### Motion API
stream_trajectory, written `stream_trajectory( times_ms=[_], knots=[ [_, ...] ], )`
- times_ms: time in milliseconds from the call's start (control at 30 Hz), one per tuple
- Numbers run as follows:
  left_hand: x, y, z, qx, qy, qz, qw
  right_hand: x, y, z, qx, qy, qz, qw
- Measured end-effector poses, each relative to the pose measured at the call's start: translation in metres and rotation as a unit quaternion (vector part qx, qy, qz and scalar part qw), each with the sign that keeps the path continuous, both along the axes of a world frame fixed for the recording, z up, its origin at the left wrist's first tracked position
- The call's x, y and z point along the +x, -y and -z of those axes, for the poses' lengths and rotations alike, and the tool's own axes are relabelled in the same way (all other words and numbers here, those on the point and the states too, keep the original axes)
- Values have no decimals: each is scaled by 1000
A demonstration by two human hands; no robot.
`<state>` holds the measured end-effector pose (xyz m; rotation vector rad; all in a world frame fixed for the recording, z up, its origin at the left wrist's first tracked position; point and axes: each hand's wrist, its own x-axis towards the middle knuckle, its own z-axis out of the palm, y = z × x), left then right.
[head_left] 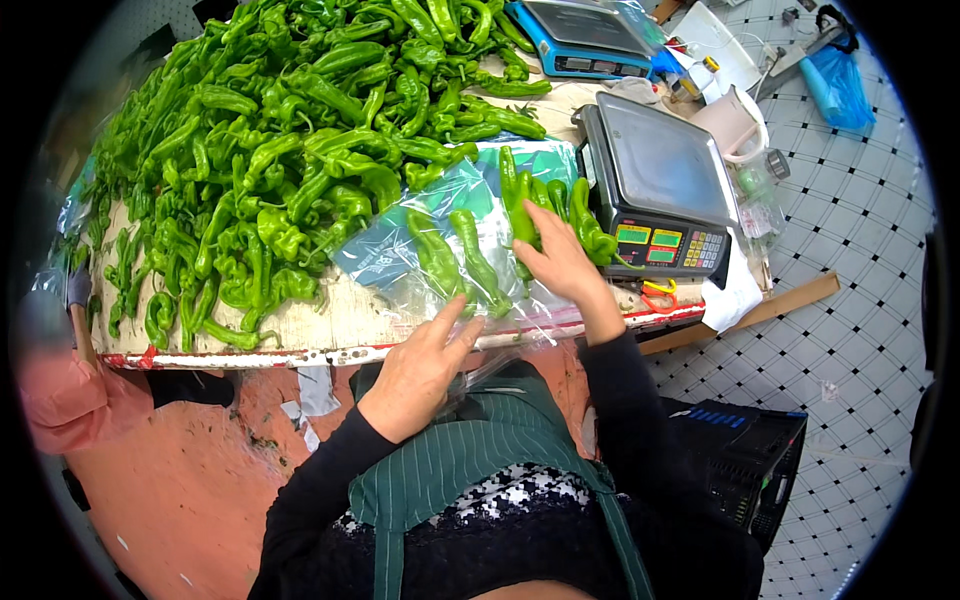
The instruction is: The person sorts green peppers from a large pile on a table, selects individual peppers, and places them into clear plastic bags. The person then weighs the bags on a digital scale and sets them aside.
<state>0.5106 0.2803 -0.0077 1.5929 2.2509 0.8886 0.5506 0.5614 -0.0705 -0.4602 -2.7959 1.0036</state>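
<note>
My left hand (420, 372) reaches over the table's front edge, fingers stretched and apart, the fingertips touching the near end of a clear plastic bag (390, 258) with blue and green print. Two long green peppers, one (434, 255) beside another (476, 262), lie side by side at the bag, their near ends close to those fingertips; whether they are under the film I cannot tell. Thumb and fingers apart, my right hand (560, 262) rests on a third green pepper (514, 195). Several more peppers (585, 225) lie just right of it, against the scale.
A large heap of green peppers (260, 150) covers the table's left and back. On the right stand a grey weighing scale (665, 165) and, behind it, a blue one (575, 45). Orange-handled scissors (660, 294) lie at the front edge. A person's sleeve (75, 400) shows at far left.
</note>
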Motion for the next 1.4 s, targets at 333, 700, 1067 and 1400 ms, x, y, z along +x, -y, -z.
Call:
stream_trajectory(
  times_ms=[333, 700, 1067, 1400],
  knots=[
    [-2, -6, -5, -37, -32, 46, 998, -17, 66, 8, 156, 64, 203, 964],
    [-2, -8, 1, -43, -93, 84, 991, -62, 69, 41, 265, -48, 264, 926],
    [-7, -3, 0, -50, -115, 86, 988, -70, 59, 46, 284, 46, 190, 939],
    [-14, 4, 0, -3, -96, 52, 994, -23, 33, 32, 261, -224, 154, 926]
  ],
)
